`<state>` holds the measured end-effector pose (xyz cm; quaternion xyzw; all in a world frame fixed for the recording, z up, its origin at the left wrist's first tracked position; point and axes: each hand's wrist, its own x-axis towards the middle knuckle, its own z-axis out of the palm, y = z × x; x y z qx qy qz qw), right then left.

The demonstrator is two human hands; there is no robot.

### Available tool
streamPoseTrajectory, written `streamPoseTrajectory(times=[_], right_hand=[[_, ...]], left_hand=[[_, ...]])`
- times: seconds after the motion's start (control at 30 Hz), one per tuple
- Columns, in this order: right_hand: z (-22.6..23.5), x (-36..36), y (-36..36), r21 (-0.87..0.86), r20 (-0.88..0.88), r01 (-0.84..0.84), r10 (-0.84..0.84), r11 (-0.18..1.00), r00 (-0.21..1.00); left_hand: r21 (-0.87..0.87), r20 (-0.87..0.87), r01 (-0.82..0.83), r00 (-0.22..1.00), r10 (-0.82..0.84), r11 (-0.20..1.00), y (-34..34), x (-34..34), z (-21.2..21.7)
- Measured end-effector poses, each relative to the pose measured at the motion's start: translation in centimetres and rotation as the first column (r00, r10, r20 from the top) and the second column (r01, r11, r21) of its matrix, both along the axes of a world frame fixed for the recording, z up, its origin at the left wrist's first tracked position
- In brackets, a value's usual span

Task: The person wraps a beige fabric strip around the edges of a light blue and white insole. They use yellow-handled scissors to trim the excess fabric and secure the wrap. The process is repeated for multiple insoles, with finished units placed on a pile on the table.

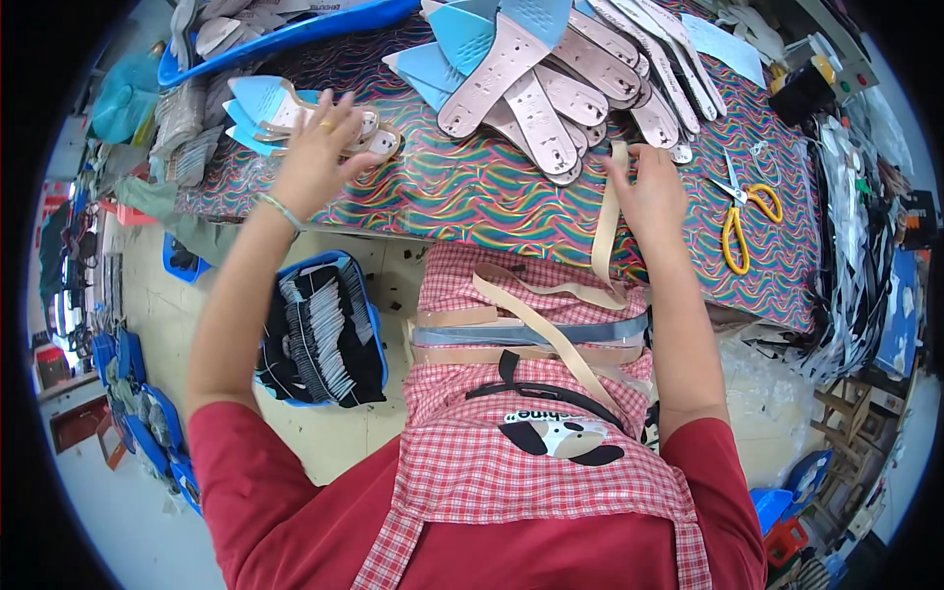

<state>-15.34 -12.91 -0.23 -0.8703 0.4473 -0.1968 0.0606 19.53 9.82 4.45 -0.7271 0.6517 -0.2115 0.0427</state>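
Observation:
On the left of the patterned tabletop, my left hand [313,162] lies over a small stack of insoles [258,101] with light blue and pale ends. Its fingers are spread, and whether they press on the stack I cannot tell. My right hand [653,197] pinches a long beige strip [606,231] near its upper end, close to the table's front edge. From there the strip hangs down and loops across my lap. Just beyond my right hand lies a large fanned pile of pinkish insoles [536,123], some with blue heel parts.
Yellow-handled scissors [739,205] lie open at the right of the table [442,202]. A blue tray [285,37] stands at the back left. Below the table edge, a blue basket [378,339] holds dark stacked pieces. Black and white strips [841,256] hang at the right.

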Motion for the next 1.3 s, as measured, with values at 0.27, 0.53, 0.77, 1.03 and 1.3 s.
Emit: streamPoseTrajectory(times=[0.27, 0.53, 0.77, 1.03, 1.3], right_hand=[[3.2, 4.9, 4.5, 0.106, 0.599, -0.528, 0.37, 0.843, 0.71], [0.6, 7.8, 4.3, 0.105, 0.52, -0.486, 0.369, 0.868, 0.771], [6.1, 0.4, 8.6, 0.56, 0.826, -0.77, -0.276, 0.304, 0.492], [6.4, -1.5, 11.0, 0.576, 0.761, -0.787, -0.498, 0.221, 0.417], [7.8, -0.9, 11.8, 0.594, 0.761, -0.73, -0.531, 0.337, 0.374]], left_hand=[[-0.353, -0.642, -0.272, 0.766, -0.021, 0.895, -13.7, -10.8, -2.5], [-0.303, -0.532, -0.036, -0.823, -0.2, 0.952, -13.1, -9.8, 4.6], [-0.012, -0.848, -0.238, -0.513, -0.136, 0.971, -2.8, -17.1, 3.4], [-0.045, -0.684, -0.348, -0.672, -0.283, 0.936, -1.7, -22.6, 2.9], [-0.054, -0.763, -0.322, -0.598, -0.247, 0.945, -1.8, -22.8, 3.3]])
